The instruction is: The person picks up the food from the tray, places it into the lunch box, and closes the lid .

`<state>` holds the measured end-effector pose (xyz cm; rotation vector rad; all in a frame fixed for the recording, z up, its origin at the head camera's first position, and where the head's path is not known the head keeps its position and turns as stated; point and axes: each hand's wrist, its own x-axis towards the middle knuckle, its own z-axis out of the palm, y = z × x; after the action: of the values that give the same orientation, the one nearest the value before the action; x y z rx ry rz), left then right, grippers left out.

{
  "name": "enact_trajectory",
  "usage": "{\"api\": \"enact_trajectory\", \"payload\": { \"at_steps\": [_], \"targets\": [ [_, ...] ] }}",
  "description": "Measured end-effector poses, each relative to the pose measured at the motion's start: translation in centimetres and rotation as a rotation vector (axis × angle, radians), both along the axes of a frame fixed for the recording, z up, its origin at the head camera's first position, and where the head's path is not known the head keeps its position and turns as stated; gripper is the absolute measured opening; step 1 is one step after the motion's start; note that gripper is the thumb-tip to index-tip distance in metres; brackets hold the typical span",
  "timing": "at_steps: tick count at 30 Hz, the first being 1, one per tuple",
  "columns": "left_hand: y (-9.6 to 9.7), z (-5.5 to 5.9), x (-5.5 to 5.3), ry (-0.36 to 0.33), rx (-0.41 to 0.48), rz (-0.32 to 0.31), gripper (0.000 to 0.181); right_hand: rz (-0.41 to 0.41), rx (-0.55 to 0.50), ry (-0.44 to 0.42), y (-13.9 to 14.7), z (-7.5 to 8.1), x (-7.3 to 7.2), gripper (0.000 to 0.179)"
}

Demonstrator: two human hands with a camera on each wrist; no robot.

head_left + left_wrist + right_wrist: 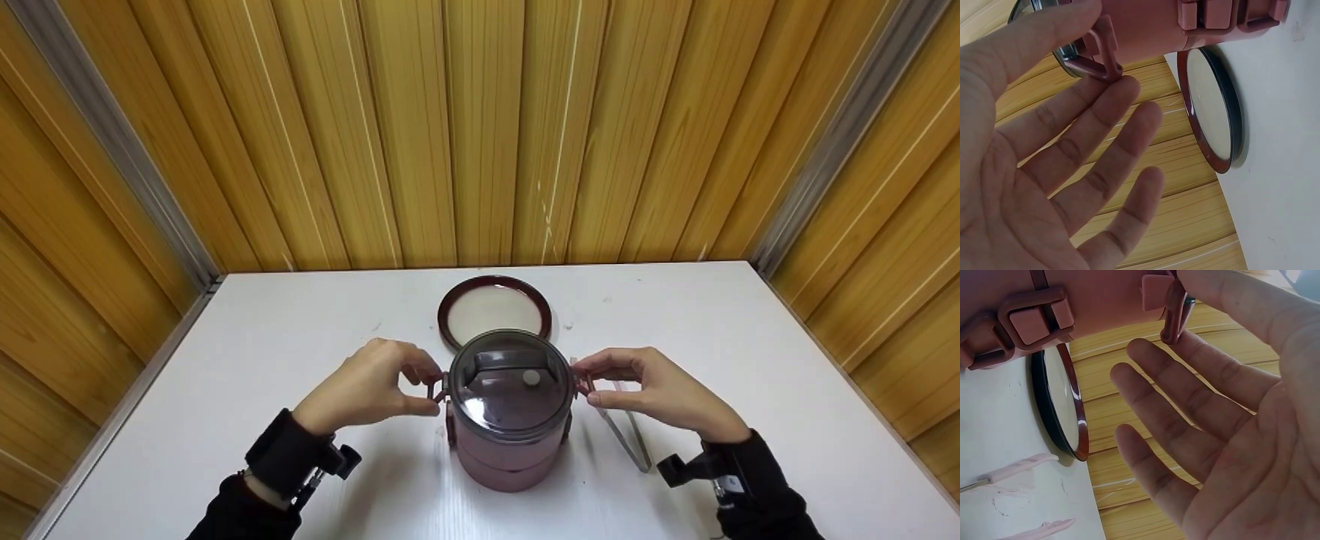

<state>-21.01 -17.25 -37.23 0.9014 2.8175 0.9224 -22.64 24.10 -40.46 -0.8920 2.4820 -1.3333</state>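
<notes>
A pink tiered lunch box [504,459] stands upright on the white table, topped by a dark see-through lid [491,401] with a carry handle. At its upper left side my left hand [367,384] pinches a pink latch [1107,50] between thumb and index finger. My right hand [664,391] pinches the matching latch [1174,312] on the opposite side. Both latches stand swung out from the wall. The other fingers of each hand are spread below in the wrist views. Lower clasps [1030,323] lie flat against the tiers.
Behind the lunch box lies a cream plate [491,309] with a dark red rim, partly hidden by the lid. Metal tongs [639,450] with pink tips [1024,466] lie to the right, under my right hand. Wood-patterned walls [480,150] enclose the table's back and sides.
</notes>
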Motion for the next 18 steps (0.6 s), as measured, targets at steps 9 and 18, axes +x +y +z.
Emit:
{"api": "enact_trajectory", "payload": {
  "at_steps": [9,18],
  "targets": [
    [0.5,-0.5,0.0,-0.007,0.011,0.004,0.025,0.001,0.001,-0.001,-0.4,-0.5,-0.1,0.037],
    [0.7,-1.1,0.0,0.024,0.042,-0.024,0.025,0.004,0.016,0.024,-0.7,-0.8,0.0,0.038]
  ]
}}
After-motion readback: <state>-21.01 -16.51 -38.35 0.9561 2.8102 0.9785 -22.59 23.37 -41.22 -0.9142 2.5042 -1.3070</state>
